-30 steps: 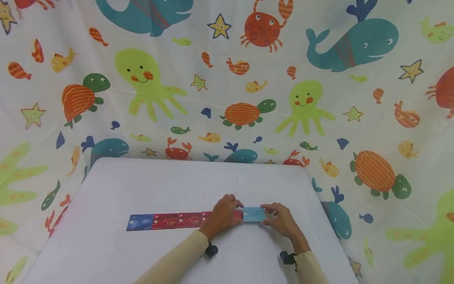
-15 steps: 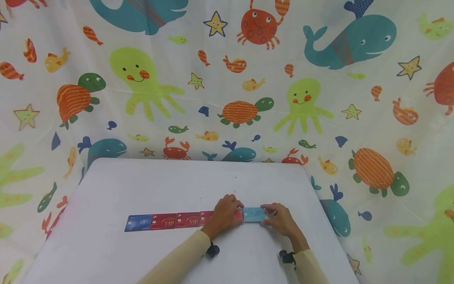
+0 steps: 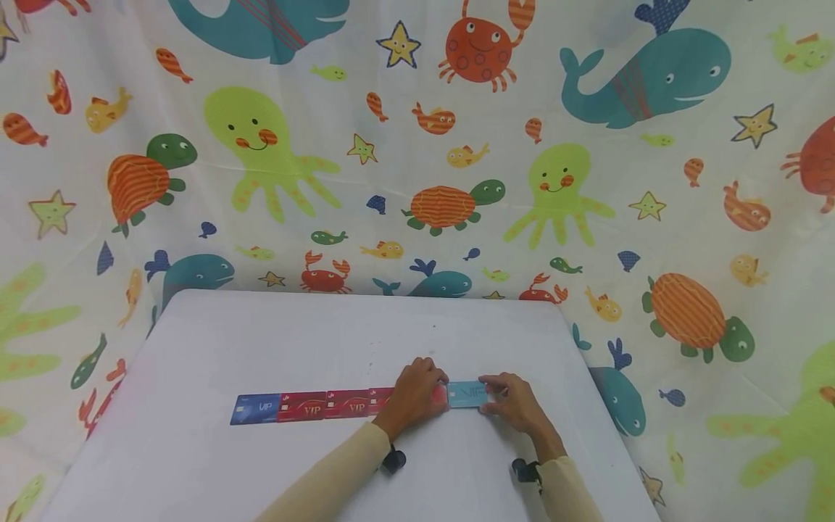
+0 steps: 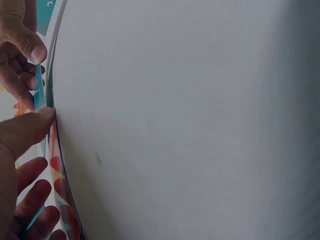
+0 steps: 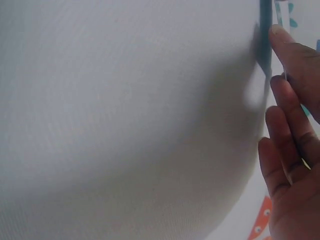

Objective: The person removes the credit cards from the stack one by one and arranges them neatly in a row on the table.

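Note:
Plastic cards lie end to end on the white table in the head view. At the left end is a dark blue VIP card (image 3: 256, 409). To its right come two red VIP cards (image 3: 303, 407) and more red, partly covered by my left hand (image 3: 412, 399). My left thumb and forefinger span the right end of the covered red card (image 3: 440, 396), at its joint with a light blue VIP card (image 3: 467, 394). My right hand (image 3: 518, 403) pinches that light blue card by its right end, thumb at the near edge and forefinger at the far edge.
The white table (image 3: 313, 333) extends around the row. Behind it hangs a curtain (image 3: 404, 130) printed with sea animals. A small black wrist camera (image 3: 394, 460) sits at the left wrist, another camera (image 3: 524, 470) at the right.

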`<state>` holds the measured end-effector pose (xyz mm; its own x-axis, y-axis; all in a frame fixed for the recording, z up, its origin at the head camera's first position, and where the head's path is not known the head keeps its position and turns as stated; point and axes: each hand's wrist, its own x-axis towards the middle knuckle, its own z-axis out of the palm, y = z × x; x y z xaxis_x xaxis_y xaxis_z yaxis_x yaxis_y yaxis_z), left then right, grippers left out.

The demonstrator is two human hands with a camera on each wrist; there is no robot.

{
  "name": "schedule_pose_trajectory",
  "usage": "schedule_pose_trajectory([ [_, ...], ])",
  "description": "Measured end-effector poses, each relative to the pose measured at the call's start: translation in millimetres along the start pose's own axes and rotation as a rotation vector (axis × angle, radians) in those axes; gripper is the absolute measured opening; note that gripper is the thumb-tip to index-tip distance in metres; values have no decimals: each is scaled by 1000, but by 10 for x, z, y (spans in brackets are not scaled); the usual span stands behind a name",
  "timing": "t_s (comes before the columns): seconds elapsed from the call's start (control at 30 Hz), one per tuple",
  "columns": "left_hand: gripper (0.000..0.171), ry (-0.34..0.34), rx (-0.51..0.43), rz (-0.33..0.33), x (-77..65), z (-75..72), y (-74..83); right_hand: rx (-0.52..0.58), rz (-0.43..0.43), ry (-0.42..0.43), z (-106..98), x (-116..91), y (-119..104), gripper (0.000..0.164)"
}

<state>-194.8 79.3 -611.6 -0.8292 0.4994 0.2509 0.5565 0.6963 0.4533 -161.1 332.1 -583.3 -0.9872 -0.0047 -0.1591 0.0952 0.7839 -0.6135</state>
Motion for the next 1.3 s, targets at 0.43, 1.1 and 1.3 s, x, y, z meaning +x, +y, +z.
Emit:
schedule_pose_trajectory([
  [0.43,49,-1,20,-1,-5,-3,-2,-15,22,10,31,8,-14,57],
  [1.1,54,30,22,10,-62,-75,-27,-3,20,105,113,-20,-26,58],
  [1.3,56,135,-16,15,-111,-171,-100,11,-22,196,143,-42,-102,59],
])
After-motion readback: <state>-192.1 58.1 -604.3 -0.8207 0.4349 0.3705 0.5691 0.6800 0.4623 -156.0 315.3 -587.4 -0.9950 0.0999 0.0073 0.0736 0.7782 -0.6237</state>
